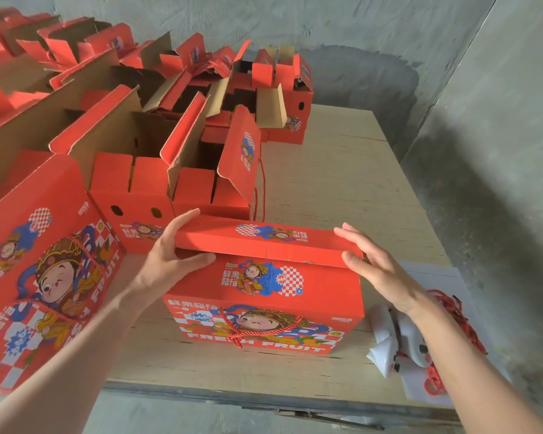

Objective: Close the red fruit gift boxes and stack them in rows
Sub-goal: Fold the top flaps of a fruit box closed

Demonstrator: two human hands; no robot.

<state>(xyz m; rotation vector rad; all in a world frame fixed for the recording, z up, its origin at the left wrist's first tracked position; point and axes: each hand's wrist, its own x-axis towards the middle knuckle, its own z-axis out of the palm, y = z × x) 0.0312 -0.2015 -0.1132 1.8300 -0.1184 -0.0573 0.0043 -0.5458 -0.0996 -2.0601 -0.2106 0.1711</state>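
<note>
Grey concrete walls close in on the plywood table (342,183) you're working at. Near its front edge stands the red fruit gift box (264,308), with the top flap (264,238) folded low over it. Your left hand (170,255) pinches the flap's left end, fingers on top and thumb beneath. Your right hand (373,261) lies flat with straight fingers against the flap's right end. Open-flapped boxes (132,195) crowd the table's left side back to the far edge. A white tool (395,346) tangled with red cord (452,311) lies at the front right corner.
</note>
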